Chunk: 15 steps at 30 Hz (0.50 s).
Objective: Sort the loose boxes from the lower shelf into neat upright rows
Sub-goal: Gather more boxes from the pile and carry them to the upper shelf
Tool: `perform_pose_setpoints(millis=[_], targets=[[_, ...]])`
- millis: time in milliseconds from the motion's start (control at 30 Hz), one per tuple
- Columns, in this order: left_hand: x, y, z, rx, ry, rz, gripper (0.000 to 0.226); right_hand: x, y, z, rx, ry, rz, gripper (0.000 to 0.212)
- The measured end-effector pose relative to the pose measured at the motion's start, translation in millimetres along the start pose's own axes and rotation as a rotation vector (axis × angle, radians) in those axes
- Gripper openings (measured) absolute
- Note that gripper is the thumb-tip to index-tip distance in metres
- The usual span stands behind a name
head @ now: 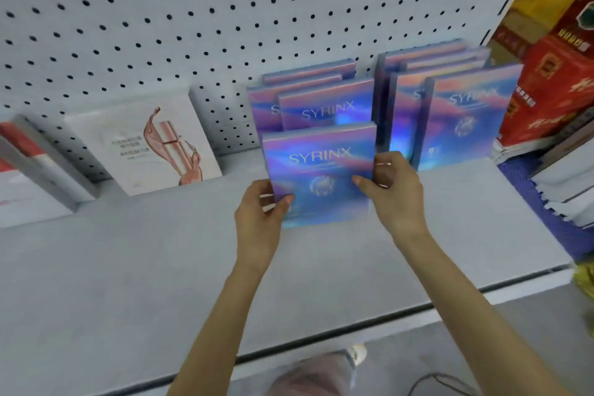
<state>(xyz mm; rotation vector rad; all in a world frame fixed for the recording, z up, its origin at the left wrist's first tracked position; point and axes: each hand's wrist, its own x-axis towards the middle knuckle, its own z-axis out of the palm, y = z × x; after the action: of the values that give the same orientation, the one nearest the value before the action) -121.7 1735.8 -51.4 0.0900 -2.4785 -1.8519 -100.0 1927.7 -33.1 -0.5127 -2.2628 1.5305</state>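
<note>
At the left end of the shelf (128, 267) I note grey-and-red boxes (29, 170) standing tilted near the pegboard back panel (160, 10). Beside them a white box with a pink print (144, 141) leans back against the same panel.

Midway along the shelf, the left hand (260, 212) pinches the lower left edge of one iridescent SYRINX box (321, 164), thumb on its front face. That box is upright, face toward me, directly in front of the left row of SYRINX boxes (324, 103) standing at the back edge. I cannot tell whether its base touches the shelf. The right hand (395, 193) grips its right edge, thumb on the front.

Further right stands a second row of SYRINX boxes (466, 112), then red cartons (553, 87) beyond the shelf's right end.
</note>
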Motion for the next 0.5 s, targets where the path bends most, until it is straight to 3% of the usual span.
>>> perform_pose_setpoints(millis=[500], targets=[[47.3,4.0,27.8,-0.007,0.162,-0.057,0.022,65.8,0.2,22.1,-0.061,-0.001,-0.058,0.034]])
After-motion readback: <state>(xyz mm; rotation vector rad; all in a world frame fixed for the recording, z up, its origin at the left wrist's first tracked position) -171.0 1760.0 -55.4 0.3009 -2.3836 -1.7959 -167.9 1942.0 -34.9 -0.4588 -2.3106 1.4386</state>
